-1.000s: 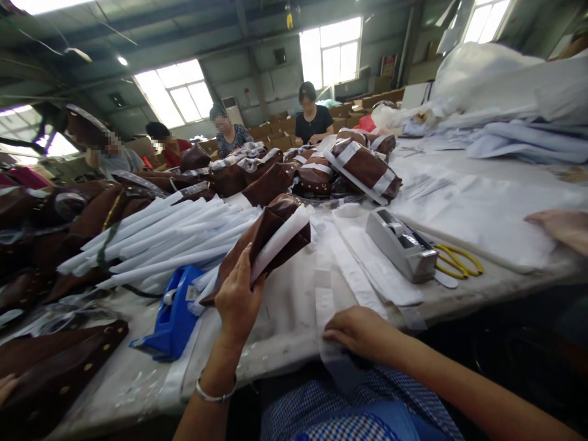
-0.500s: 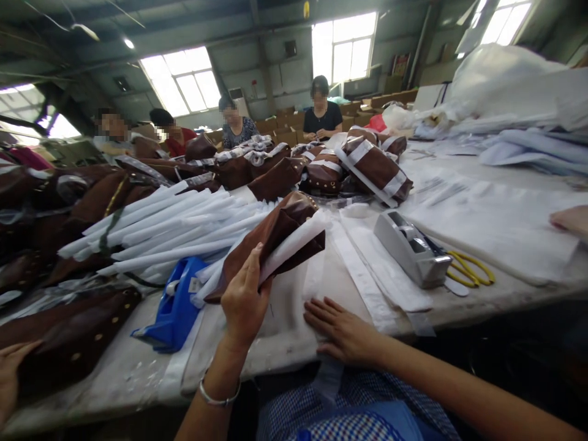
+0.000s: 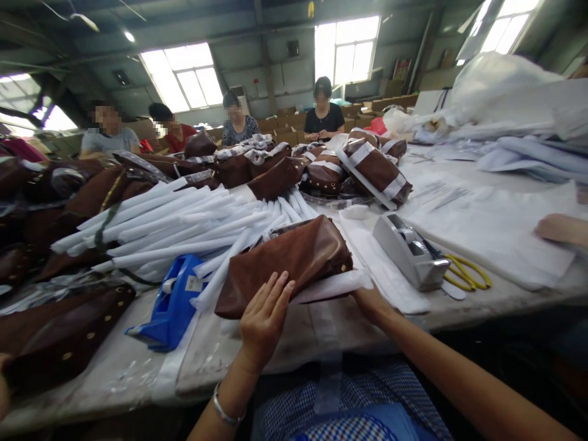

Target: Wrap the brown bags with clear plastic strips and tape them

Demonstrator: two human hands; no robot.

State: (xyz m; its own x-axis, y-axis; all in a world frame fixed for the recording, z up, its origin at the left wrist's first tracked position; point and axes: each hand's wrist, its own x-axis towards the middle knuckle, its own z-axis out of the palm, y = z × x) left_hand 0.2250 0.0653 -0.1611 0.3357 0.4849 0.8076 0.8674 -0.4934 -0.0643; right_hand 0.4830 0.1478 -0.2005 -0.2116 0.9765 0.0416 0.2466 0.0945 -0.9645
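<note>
A brown leather bag (image 3: 285, 257) with gold studs at its right end lies tilted in front of me on the table. My left hand (image 3: 266, 315) holds its near side, fingers long and close together over the leather; the thumb is hidden. A white paper roll (image 3: 333, 286) sticks out along the bag's lower right edge. My right hand (image 3: 367, 301) is at that end, its fingers hidden behind the roll and bag. To the left stands a blue tape dispenser (image 3: 172, 303); to the right, a grey tape dispenser (image 3: 411, 251).
White paper rolls (image 3: 174, 223) lie heaped behind the blue dispenser. More brown bags (image 3: 376, 168) are piled further back. Yellow-handled scissors (image 3: 466, 272) and white sheets (image 3: 496, 226) lie at right. Another person's hand (image 3: 563, 229) is at the right edge. Several people sit across the table.
The bag has been turned broadside and lowered toward the table. My left hand has shifted onto its side. My right hand has moved from the tabletop to the bag's right end.
</note>
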